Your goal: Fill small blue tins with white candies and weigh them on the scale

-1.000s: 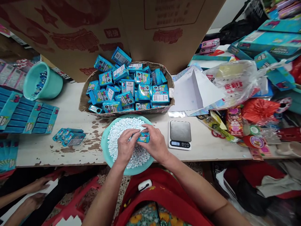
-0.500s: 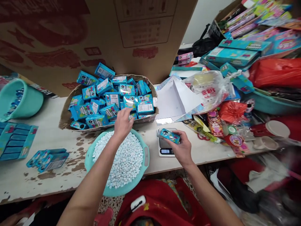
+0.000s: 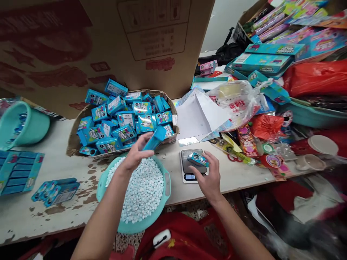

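Observation:
My left hand [image 3: 137,155] grips a small blue candy box [image 3: 156,138] above the rim of the teal basin [image 3: 167,184], which is full of pale blue and white candies [image 3: 142,191]. Behind it a cut-down carton [image 3: 74,142] holds a heap of similar boxes [image 3: 126,131]. On the right, a blue box with a round opening [image 3: 197,159] lies tilted over the plate of a small digital scale [image 3: 185,166]. My right hand [image 3: 210,173] is around that box with thumb and fingers spread; whether a fingertip touches it is hard to see.
Several blue boxes [image 3: 58,191] stand together at left, near a display tray [image 3: 21,169] and a teal bucket [image 3: 38,124]. A large cardboard box [image 3: 108,43] rises behind. Plastic bags [image 3: 233,104], packets and a cup [image 3: 310,162] crowd the right side.
My left hand has lifted a box out of the carton's heap, over the basin. My right hand has loosened from its box, which has come down onto the scale.

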Available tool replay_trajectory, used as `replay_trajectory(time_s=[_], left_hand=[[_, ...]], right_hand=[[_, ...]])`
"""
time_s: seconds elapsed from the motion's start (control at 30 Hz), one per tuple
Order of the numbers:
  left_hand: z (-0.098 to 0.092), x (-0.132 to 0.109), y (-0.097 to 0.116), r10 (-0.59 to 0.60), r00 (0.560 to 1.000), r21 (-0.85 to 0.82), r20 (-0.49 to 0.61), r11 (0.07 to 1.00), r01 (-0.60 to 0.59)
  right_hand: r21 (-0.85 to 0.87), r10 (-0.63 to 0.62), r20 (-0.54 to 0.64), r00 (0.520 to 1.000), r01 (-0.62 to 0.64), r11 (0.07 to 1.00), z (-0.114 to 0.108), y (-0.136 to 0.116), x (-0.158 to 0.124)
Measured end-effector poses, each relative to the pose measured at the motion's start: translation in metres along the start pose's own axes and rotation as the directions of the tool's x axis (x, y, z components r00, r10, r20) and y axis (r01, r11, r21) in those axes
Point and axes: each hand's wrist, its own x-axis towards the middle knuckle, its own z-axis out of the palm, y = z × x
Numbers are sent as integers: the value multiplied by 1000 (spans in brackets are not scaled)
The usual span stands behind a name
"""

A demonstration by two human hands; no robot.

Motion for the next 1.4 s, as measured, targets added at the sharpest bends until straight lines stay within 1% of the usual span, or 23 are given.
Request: replay_trajectory(time_s=[0.07,0.17,0.23,0.3,0.37,0.43,0.5,0.57,0.6,0.67,0.73,0.8,0.87,0.9,0.93,0.97,1.0,1.03,1.07,1.13,1.2,1.3,1.4], left_hand=[[5,-40,-11,-79,994,-373,74,923,101],[17,-85,-27,-170,979,-661,112,723,201],[25,-102,-32,-257,952,-760,169,581,292],[28,-111,-31,-325,913,-799,248,464,382],[27,-114,-27,-371,873,-806,317,380,454],[22,-116,-22,-419,842,-816,341,313,486],[17,-117,-18,-482,811,-817,333,281,503],[14,-118,-15,-565,771,-798,294,300,524],[14,-120,-13,-607,749,-777,265,325,538],[16,-123,-11,-661,730,-732,176,408,546],[20,-129,-8,-664,742,-668,94,511,541],[21,-136,-7,-635,768,-551,81,614,565],[14,-144,-10,-568,823,-358,-17,772,525],[6,-147,-15,-487,862,-211,-144,866,454],[-3,-150,-23,-347,886,-16,-309,933,360],[-15,-151,-33,-154,876,212,-458,938,276],[-27,-151,-45,50,839,433,-543,872,229],[-38,-149,-58,213,804,610,-555,762,219],[-48,-146,-72,301,796,723,-525,651,230],[-59,-137,-98,330,819,827,-469,491,275],[-59,-128,-114,299,831,851,-469,404,335],[-49,-120,-122,300,820,854,-488,357,378],[-39,-117,-121,317,834,867,-451,377,326]], right_hand=[[101,-41,45,998,36,994,9,-29,1],[317,-60,180,982,0,948,29,-63,1],[440,-37,264,964,-86,894,41,-76,2],[470,-52,290,956,-95,878,49,-83,4],[431,-151,286,946,14,902,52,-86,5],[400,-298,328,897,154,903,52,-86,4],[418,-419,427,801,236,877,52,-87,0],[446,-477,541,692,245,861,54,-89,-5],[450,-481,583,655,233,862,56,-90,-7],[436,-459,632,625,203,877,59,-93,-11],[415,-444,628,639,207,886,58,-95,-12],[415,-453,584,674,232,880,54,-97,-10],[414,-386,516,764,172,894,46,-98,-9],[406,-304,489,818,95,909,42,-99,-9],[394,-204,474,856,1,919,38,-100,-10],[380,-110,474,873,-91,920,34,-102,-13],[371,-44,490,870,-162,915,31,-105,-16],[369,-20,521,853,-203,907,30,-108,-21],[374,-31,557,830,-218,901,30,-111,-27],[395,-86,606,791,-205,896,35,-116,-40],[399,-107,614,782,-191,897,43,-117,-51],[353,-34,610,792,-233,906,50,-115,-62],[293,61,594,802,-286,912,51,-112,-65]])
